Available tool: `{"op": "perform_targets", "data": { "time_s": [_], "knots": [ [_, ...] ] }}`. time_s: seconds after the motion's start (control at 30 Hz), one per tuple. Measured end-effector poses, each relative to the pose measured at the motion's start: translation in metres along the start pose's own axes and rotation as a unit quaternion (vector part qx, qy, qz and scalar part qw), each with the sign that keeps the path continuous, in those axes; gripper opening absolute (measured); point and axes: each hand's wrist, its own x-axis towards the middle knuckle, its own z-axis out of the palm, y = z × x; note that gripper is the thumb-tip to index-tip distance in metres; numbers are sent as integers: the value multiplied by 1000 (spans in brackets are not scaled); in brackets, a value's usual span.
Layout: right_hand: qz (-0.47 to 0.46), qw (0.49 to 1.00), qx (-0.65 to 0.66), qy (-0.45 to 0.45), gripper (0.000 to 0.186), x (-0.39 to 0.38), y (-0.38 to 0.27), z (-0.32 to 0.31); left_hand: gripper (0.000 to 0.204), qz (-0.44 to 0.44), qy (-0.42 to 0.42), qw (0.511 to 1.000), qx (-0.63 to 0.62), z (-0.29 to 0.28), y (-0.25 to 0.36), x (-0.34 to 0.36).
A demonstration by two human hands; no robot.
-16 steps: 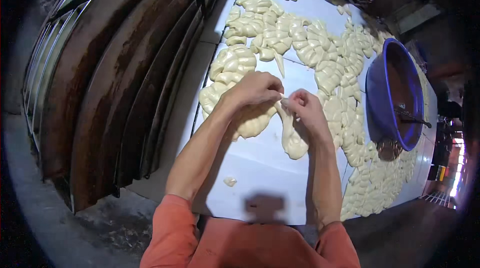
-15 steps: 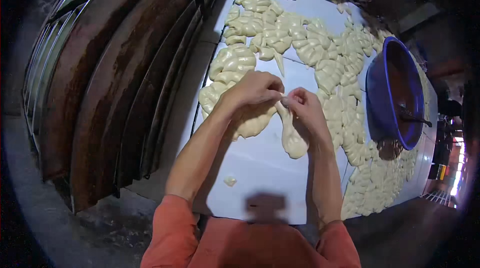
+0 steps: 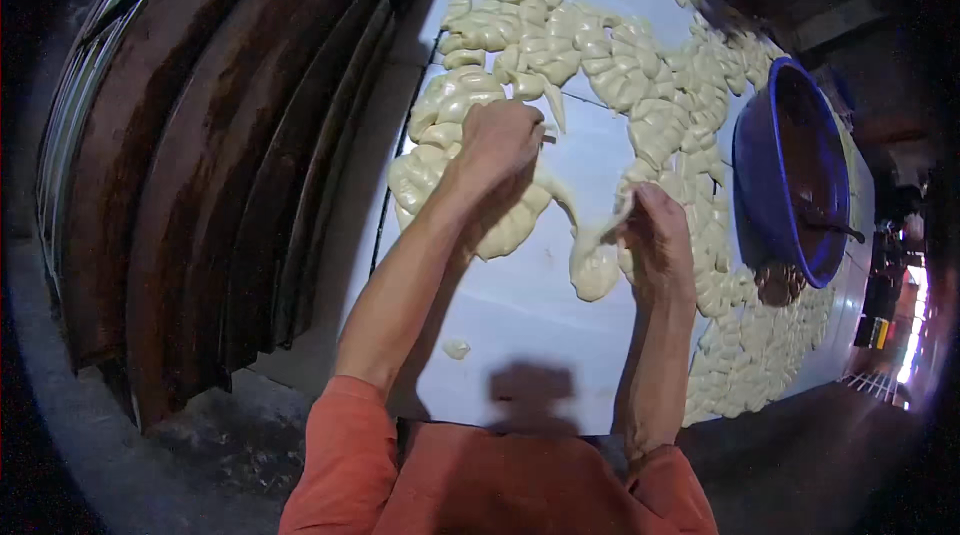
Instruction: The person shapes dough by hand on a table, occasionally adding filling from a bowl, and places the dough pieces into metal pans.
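My left hand (image 3: 500, 143) is closed over a pale dough mass (image 3: 512, 228) on the white table. Something small and light shows at its fingertips, too little to name. My right hand (image 3: 660, 233) pinches one end of a soft dough strip (image 3: 594, 275) and lifts it off the surface. That strip sags to a rounded lump on the table between my hands, and a thin neck of it runs back to the mass beside my left hand. A narrow dough tail (image 3: 555, 107) points toward me just beyond my left hand.
Many shaped dough pieces (image 3: 660, 125) cover the far and right parts of the white tiled table (image 3: 510, 335). A blue basin (image 3: 760, 160) with a dark handle in it stands at right. Dark curved boards (image 3: 210, 155) line the left. A dough scrap (image 3: 456, 348) lies near me.
My hands were close together at the dough and have moved apart. The right one has gone right, drawing the dough's end along; the left one has shifted slightly left and away.
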Motion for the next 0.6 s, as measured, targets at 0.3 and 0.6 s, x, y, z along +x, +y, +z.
{"op": "perform_targets", "data": {
  "time_s": [0.3,0.6],
  "knots": [
    [-200,878,-433,51,49,16,8,20,35,192,-64,979,16,5,9,-27],
    [-83,852,-514,-62,23,-11,15,16,15,184,46,982,-16,22,21,-36]
  ]
}}
